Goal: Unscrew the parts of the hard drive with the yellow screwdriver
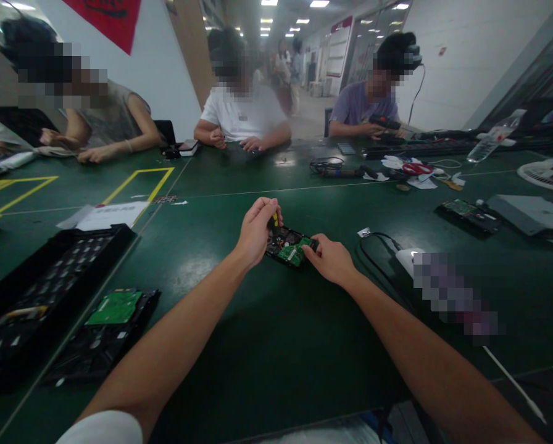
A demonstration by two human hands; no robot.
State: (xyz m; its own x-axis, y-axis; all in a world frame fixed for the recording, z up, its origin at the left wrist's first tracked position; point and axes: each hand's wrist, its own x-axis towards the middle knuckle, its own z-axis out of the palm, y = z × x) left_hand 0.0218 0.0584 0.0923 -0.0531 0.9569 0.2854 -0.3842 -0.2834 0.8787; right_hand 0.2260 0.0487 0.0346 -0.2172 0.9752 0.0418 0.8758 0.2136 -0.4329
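Observation:
Near the middle of the green table lies a hard drive [289,252], its underside up, with a green circuit board on a black body. My left hand [258,231] is closed around a screwdriver [275,222] with a yellow and black handle, held upright over the drive's far left part. The screwdriver's tip is too small to make out. My right hand [332,259] grips the drive's right end, thumb on the near side and fingers around the edge.
At left lie a long black tray [79,265] and a second board-bearing drive [114,308]. On the right are a white power strip [406,259] with a cable, another drive [468,217], a grey box [531,213] and a bottle [494,139]. Several people sit across the table [239,339].

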